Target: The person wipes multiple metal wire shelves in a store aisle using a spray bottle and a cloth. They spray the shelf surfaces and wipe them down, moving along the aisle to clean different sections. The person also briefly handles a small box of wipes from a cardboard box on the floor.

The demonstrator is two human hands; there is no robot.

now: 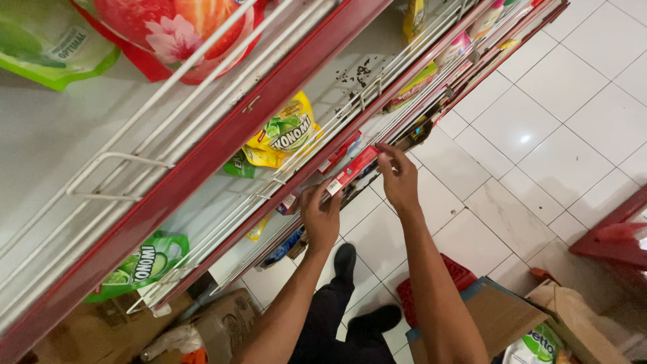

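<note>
Against the red edge of a lower shelf [283, 145], a long red box [350, 170] is held at both ends, gripped by the left hand [321, 217] and pinched by the right hand [399, 178], above the white tiled floor [539, 135].

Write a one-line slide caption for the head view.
Both hands, left hand and right hand, hold a long red box against the red-edged wire shelf, above a white tiled floor.

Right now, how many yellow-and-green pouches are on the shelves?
2. One pouch lies on the middle shelf above the hands; another pouch lies lower left behind the wire rail. More may be hidden behind the shelf edges.
</note>
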